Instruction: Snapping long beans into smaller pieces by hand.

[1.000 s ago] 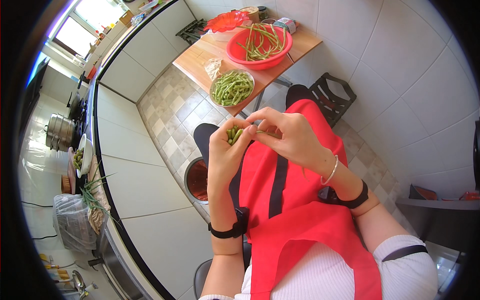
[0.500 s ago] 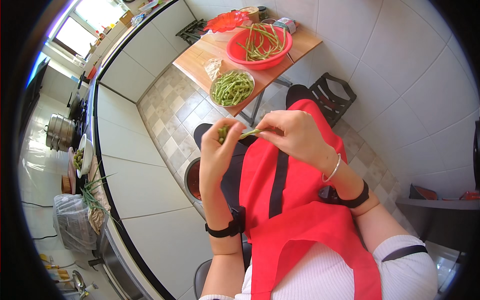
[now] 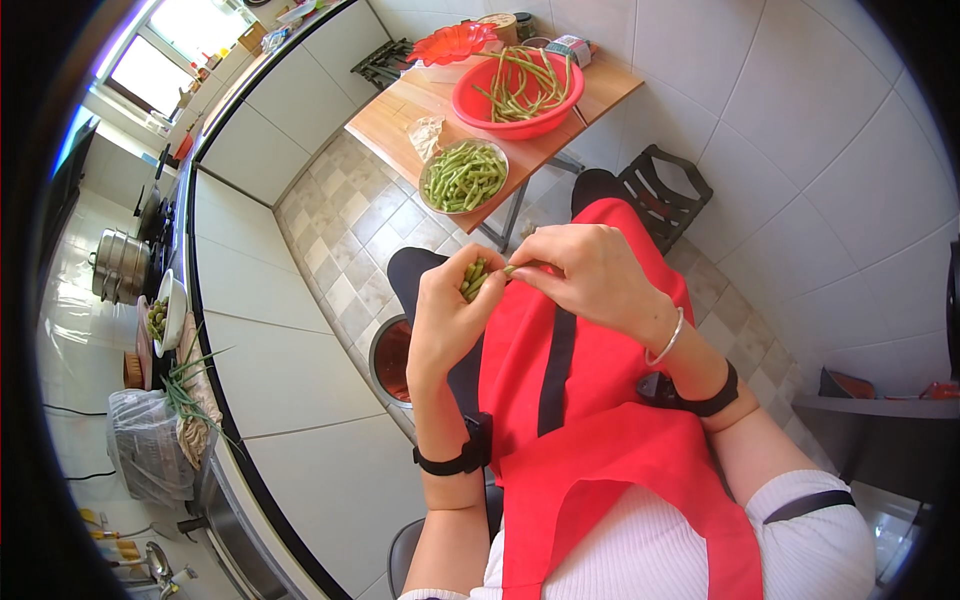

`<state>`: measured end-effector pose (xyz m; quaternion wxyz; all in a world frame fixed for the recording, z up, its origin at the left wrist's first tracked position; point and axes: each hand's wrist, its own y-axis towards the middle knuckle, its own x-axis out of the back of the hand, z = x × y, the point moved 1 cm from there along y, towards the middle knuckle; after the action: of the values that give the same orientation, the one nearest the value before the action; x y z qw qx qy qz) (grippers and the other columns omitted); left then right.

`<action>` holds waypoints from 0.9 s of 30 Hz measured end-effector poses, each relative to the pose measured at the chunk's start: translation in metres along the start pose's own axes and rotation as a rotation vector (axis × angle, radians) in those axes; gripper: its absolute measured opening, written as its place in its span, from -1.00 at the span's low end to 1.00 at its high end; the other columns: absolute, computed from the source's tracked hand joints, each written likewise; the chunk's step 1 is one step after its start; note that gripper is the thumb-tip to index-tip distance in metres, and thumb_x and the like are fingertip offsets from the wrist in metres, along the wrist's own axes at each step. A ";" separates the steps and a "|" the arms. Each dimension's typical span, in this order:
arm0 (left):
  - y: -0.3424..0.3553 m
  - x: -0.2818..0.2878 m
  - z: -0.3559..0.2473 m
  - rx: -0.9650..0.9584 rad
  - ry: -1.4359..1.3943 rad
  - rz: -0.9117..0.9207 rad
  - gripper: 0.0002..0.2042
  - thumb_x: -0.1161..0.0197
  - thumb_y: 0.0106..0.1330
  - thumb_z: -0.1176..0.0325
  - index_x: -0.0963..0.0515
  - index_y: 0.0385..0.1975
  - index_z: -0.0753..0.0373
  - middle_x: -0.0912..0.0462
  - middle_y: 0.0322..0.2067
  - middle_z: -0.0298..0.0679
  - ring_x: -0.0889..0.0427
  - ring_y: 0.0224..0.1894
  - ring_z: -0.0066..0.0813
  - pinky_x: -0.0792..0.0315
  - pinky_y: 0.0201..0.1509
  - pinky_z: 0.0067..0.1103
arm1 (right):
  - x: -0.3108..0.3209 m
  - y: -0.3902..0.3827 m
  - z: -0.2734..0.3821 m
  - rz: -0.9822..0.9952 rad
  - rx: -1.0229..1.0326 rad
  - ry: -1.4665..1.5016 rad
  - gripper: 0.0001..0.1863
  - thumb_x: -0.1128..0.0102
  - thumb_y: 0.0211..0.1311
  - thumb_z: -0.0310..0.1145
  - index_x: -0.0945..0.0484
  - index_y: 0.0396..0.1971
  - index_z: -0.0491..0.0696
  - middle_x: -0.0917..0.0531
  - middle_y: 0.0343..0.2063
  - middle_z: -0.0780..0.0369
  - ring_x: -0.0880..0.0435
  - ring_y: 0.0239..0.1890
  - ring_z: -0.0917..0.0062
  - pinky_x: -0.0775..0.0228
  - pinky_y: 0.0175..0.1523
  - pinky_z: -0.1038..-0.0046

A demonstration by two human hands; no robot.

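Several short pieces of green bean are gathered in my left hand, whose fingers curl around them. My right hand pinches a green bean close to my left fingertips, so the two hands nearly touch above my red apron. Just beyond them, at the near corner of a small wooden table, a round bowl is heaped with broken bean pieces. Long whole beans lie in the red plastic basin behind it.
The wooden table also carries a red petal-edged dish and crumpled paper. On the floor left of my knees stands a metal bin. A dark plastic stool is by the wall. Along the left runs a counter with a steamer pot.
My left hand has moved right and slightly down, closing in on my right hand. Less of the bean shows between them now. The right hand has hardly moved.
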<state>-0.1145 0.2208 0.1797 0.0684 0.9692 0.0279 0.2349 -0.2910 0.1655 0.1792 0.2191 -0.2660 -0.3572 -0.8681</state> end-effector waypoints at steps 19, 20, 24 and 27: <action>0.002 -0.020 -0.006 0.044 -0.493 -0.197 -0.86 -0.04 0.41 0.39 -0.48 -0.35 0.30 -0.33 -0.59 -0.48 -0.16 -0.60 -0.82 -0.01 -0.55 -0.75 | -0.008 0.003 0.001 -0.290 0.113 0.081 -0.88 -0.36 0.02 -0.50 -0.67 -0.38 -0.08 -0.64 -0.51 0.21 -0.62 -0.48 0.37 -0.44 -0.40 0.44; 0.002 -0.022 -0.006 0.045 -0.493 -0.196 -0.86 -0.04 0.41 0.39 -0.48 -0.35 0.30 -0.33 -0.59 -0.48 -0.16 -0.60 -0.82 -0.01 -0.55 -0.75 | -0.008 0.003 0.002 -0.307 0.121 0.071 -0.87 -0.37 0.02 -0.51 -0.67 -0.37 -0.08 -0.64 -0.51 0.20 -0.62 -0.48 0.38 -0.44 -0.40 0.45; 0.002 -0.026 -0.004 0.055 -0.572 -0.218 -0.85 -0.01 0.44 0.36 -0.45 -0.33 0.28 -0.31 -0.58 -0.47 -0.15 -0.61 -0.79 -0.01 -0.56 -0.74 | -0.009 0.004 0.002 -0.347 0.147 0.063 -0.87 -0.37 0.02 -0.51 -0.66 -0.37 -0.09 -0.62 -0.54 0.21 -0.59 -0.52 0.40 -0.40 -0.43 0.46; 0.002 -0.025 -0.001 0.090 -0.694 -0.257 -0.85 0.01 0.45 0.35 -0.44 -0.30 0.27 -0.32 -0.56 -0.45 -0.17 -0.62 -0.78 -0.03 -0.57 -0.74 | -0.008 0.002 0.003 -0.316 0.087 0.063 -0.91 -0.33 0.07 -0.41 -0.66 -0.38 -0.02 -0.66 -0.47 0.24 -0.65 -0.44 0.34 -0.48 -0.38 0.39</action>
<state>-0.1373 0.2167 0.1698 0.0601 0.9818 0.1348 -0.1198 -0.2826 0.1680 0.1777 0.1022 -0.1692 -0.4248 -0.8835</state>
